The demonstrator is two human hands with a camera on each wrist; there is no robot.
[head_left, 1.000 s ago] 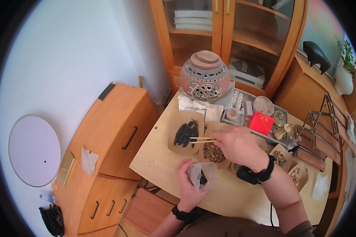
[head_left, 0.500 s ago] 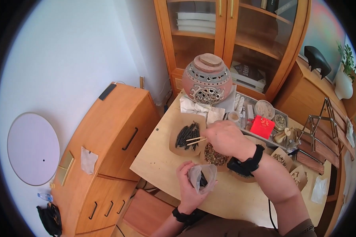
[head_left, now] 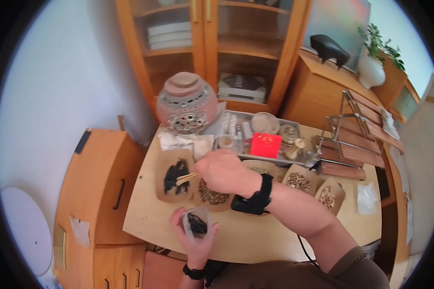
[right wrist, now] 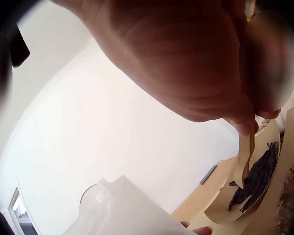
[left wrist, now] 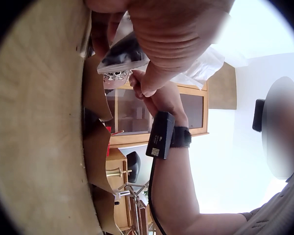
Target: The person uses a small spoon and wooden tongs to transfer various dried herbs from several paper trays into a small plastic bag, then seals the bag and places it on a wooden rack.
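Observation:
My left hand point(head_left: 196, 237) grips a small clear bag point(head_left: 196, 224) with dark pieces inside, near the table's front edge. The left wrist view shows that bag point(left wrist: 121, 53) just under the palm. My right hand point(head_left: 208, 169) pinches thin wooden tweezers point(head_left: 185, 178). Their tips reach over the dark sticks point(head_left: 174, 176) lying on a brown paper tray point(head_left: 165, 196). In the right wrist view the tweezers point(right wrist: 245, 157) hang just above the dark sticks point(right wrist: 260, 175). A second paper tray with mixed dried herbs point(head_left: 211, 197) lies below the right hand.
A pierced ceramic pot point(head_left: 185, 102) stands at the back of the table. Beside it a metal tray point(head_left: 275, 126) holds jars and a red box point(head_left: 265, 144). More paper trays with herbs point(head_left: 299, 182) lie to the right, near a wooden rack point(head_left: 357, 139). A wooden side cabinet point(head_left: 89, 188) stands to the left.
The right hand has carried the tweezers left, from the herb tray to over the dark sticks. The left hand still holds the bag. The head view has turned and shifted.

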